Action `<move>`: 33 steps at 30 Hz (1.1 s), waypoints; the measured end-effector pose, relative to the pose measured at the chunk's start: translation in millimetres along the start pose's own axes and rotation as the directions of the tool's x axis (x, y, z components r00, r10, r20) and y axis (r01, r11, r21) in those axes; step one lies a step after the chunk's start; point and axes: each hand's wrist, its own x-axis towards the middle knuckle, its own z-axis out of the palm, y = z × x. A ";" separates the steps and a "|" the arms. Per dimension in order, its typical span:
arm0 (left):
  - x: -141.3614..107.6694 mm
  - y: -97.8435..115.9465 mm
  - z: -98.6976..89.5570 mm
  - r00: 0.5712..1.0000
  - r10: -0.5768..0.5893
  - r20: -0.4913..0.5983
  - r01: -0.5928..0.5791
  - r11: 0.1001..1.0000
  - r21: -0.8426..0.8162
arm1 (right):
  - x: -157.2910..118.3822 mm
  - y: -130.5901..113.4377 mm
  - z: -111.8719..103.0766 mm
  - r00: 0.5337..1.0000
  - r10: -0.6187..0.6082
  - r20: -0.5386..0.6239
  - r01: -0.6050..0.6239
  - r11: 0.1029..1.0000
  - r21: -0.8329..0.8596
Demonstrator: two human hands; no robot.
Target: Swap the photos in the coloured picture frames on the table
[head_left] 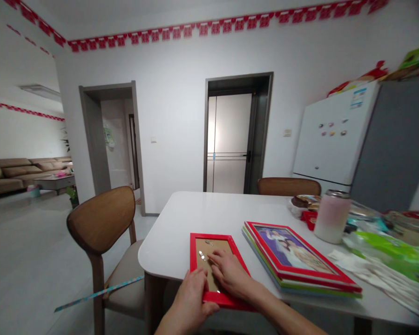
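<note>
A red picture frame (192,246) lies back side up at the near edge of the white table, its brown backing board (223,244) showing small metal clips. My left hand (194,293) grips the frame's lower left side, fingers over the edge and thumb at the bottom corner. Across the backing lies my right hand (230,272), its fingertips touching the board near a metal clip (202,255). To the right is a stack of frames, with a red-framed photo (293,249) on top.
On the table's (181,209) right side stand a pink and white bottle (333,217), a green plastic package (391,246) and a white cloth (380,277). Wooden chairs stand at the left (104,218) and behind the table (289,186).
</note>
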 end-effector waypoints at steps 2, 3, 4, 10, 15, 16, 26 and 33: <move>-2.0 0.2 -0.1 1.000 0.015 -0.010 -0.015 1.000 -0.015 | 16.1 -0.4 9.4 1.000 0.010 -0.001 -0.011 0.999 -0.035; -3.1 0.3 -0.6 1.000 0.026 -0.013 -0.027 0.999 -0.025 | 21.5 -1.5 12.9 1.000 0.008 0.006 -0.008 0.998 -0.056; -4.0 0.3 -1.2 0.999 0.036 -0.014 -0.036 0.999 -0.034 | 25.0 -3.2 15.3 1.000 0.004 0.016 -0.003 0.997 -0.078; -5.6 1.3 -5.3 1.000 0.028 -0.013 -0.029 0.998 -0.055 | 21.1 -11.7 15.8 0.992 -0.080 0.101 0.095 0.984 -0.149; -7.8 -0.8 -4.9 1.000 0.003 0.007 -0.002 0.998 -0.062 | 28.8 -2.2 18.7 0.999 -0.018 0.028 0.020 0.999 -0.047; -8.5 -2.1 -4.1 1.000 -0.008 0.017 0.009 0.998 -0.058 | 33.3 1.8 19.3 0.999 0.050 -0.001 -0.050 0.999 -0.010; -10.7 -3.8 -1.2 0.997 -0.052 0.063 0.053 0.998 -0.021 | 70.2 34.4 30.3 0.882 0.471 0.001 -0.470 0.881 0.054; -7.9 6.4 -11.3 0.993 -0.055 0.103 0.050 0.997 0.052 | 72.2 39.0 26.3 0.822 0.567 -0.045 -0.568 0.823 0.013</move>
